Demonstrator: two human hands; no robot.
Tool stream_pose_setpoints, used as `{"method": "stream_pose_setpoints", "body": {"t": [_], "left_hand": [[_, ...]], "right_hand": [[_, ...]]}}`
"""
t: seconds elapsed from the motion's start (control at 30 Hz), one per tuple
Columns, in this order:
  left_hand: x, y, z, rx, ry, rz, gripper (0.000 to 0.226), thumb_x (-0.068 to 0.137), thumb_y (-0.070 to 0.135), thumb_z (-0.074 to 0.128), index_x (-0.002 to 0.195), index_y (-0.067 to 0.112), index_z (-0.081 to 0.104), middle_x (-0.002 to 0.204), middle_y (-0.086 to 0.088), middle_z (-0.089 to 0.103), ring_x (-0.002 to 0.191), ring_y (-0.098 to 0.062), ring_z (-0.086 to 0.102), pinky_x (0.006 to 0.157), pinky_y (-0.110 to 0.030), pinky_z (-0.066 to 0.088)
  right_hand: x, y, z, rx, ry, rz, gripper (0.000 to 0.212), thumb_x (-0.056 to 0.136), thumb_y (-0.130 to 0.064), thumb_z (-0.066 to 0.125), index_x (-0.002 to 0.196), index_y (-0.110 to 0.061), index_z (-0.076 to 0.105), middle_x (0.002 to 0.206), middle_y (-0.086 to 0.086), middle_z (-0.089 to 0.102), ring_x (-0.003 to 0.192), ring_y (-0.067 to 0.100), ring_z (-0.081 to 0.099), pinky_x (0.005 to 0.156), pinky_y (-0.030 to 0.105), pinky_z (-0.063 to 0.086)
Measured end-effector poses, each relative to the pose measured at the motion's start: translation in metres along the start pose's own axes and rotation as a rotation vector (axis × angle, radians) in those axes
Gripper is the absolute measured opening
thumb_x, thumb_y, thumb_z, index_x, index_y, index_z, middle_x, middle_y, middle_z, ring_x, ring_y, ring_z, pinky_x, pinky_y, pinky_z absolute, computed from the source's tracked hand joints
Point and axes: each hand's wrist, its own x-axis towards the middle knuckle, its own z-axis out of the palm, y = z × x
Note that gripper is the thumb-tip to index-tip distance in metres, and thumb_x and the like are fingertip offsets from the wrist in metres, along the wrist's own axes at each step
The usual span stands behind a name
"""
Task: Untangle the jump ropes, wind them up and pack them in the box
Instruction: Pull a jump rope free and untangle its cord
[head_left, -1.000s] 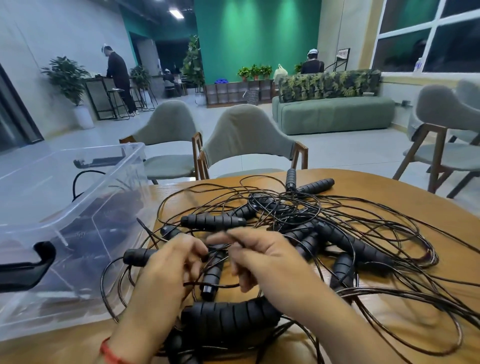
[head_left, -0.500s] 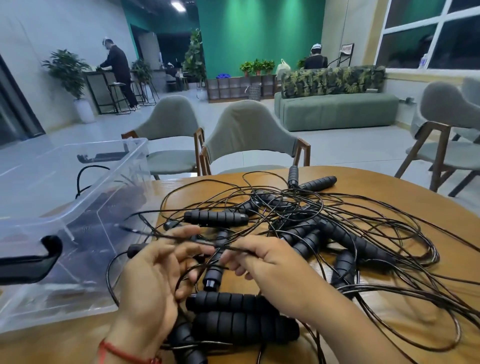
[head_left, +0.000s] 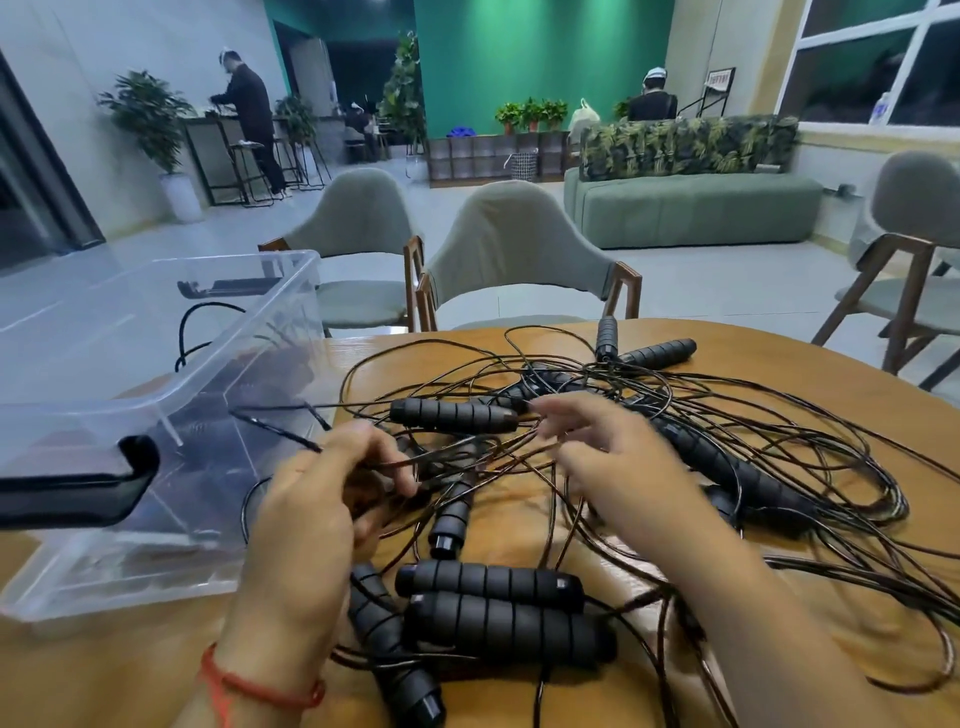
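hands parted over the rope tangle

the fingers (head_left: 363, 441) of the left hand (head_left: 322, 499) are curled round several thin black cords (head_left: 457, 457), pinching them against the thumb just beside the box. the fingers (head_left: 563, 410) of the right hand (head_left: 608, 457) are spread and straight, blurred, holding nothing above the tangle. half a second earlier both hands sat close together pinching one cord; the right hand has since let go and moved away to the right, so the hands are now apart. a red string (head_left: 260, 686) circles the left wrist. the jump ropes (head_left: 727, 415) lie knotted in one heap on the round wooden table (head_left: 130, 670), as before. two ribbed foam handles (head_left: 488, 579) lie side by side nearest the viewer, and another handle (head_left: 452, 415) lies between the hands, farther back. the clear plastic box (head_left: 156, 395) stands on the table's left side with a dark cord loop (head_left: 208, 322) inside it. grey chairs (head_left: 519, 249) stand beyond the table.
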Motion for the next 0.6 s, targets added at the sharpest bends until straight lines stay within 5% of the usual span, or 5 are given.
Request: {"method": "stream_pose_setpoints", "body": {"t": [0.07,0.13,0.3,0.43,0.6], "left_hand": [[-0.001,0.005,-0.008,0.002,-0.014,0.037,0.042,0.107,0.024,0.046,0.071,0.017,0.065,0.075,-0.016,0.066,0.046,-0.009,0.044,0.038,-0.015,0.027],[-0.002,0.008,-0.011,0.006,-0.038,0.064,0.038,0.109,0.015,0.040,0.078,0.013,0.062,0.074,-0.020,0.064,0.046,-0.007,0.047,0.038,-0.014,0.029],[0.002,0.007,-0.016,0.015,-0.035,0.067,0.036,0.099,0.003,0.035,0.079,0.016,0.062,0.068,-0.025,0.060,0.047,-0.013,0.037,0.040,-0.018,0.027],[-0.001,0.007,-0.013,0.088,-0.029,0.100,0.032,0.092,-0.004,0.032,0.080,0.007,0.060,0.067,-0.026,0.059,0.049,-0.011,0.045,0.046,-0.019,0.038],[-0.001,0.006,-0.014,0.153,-0.024,0.110,0.033,0.085,-0.009,0.032,0.076,0.005,0.060,0.066,-0.024,0.058,0.055,-0.014,0.048,0.052,-0.021,0.041]], "right_hand": [[0.008,0.012,-0.008,-0.377,0.199,0.115,0.029,0.098,-0.038,0.062,0.126,-0.041,0.068,0.101,-0.014,0.071,0.091,0.010,0.069,0.078,0.037,0.060],[0.008,0.020,-0.006,-0.634,0.149,0.199,0.033,0.098,-0.053,0.063,0.128,-0.040,0.067,0.106,-0.016,0.071,0.093,0.006,0.063,0.076,0.032,0.053],[0.006,0.017,0.002,-0.791,0.173,0.178,0.027,0.099,-0.043,0.064,0.126,-0.041,0.068,0.108,-0.015,0.070,0.091,0.012,0.061,0.068,0.030,0.043],[0.009,0.022,0.002,-0.620,0.223,0.112,0.013,0.100,-0.034,0.063,0.112,-0.037,0.068,0.099,-0.016,0.068,0.091,0.009,0.066,0.068,0.029,0.046],[0.009,0.008,-0.006,0.006,0.334,-0.031,0.011,0.104,-0.025,0.068,0.109,-0.034,0.068,0.095,-0.009,0.072,0.077,0.009,0.075,0.071,0.037,0.067]]}}
